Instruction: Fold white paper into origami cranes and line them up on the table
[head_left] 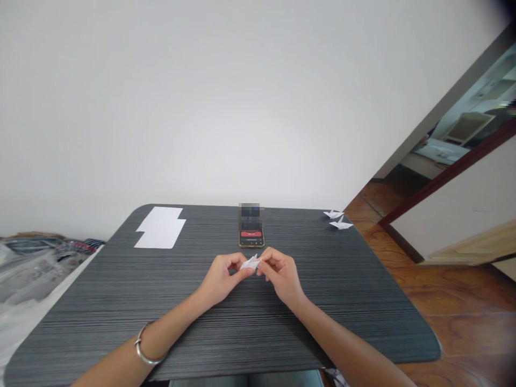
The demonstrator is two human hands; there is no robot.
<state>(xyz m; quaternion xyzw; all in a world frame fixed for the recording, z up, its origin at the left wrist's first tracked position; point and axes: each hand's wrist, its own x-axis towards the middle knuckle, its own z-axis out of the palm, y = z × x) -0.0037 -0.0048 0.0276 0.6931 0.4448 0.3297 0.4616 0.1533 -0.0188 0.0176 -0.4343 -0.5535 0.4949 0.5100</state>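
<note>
Between my two hands is a small piece of folded white paper, with a pointed tip sticking up. My left hand pinches its left side between thumb and fingers. With thumb and fingertips, my right hand grips the paper's right end. Both hands are above the middle of the dark table, just in front of a phone. Two folded paper cranes, a nearer one and a farther one, stand at the table's far right corner.
White paper sheets lie overlapping at the far left of the dark striped table. Behind it rises a white wall. Plastic-wrapped items are heaped to the left. Wooden floor shows at the right, by a doorway.
</note>
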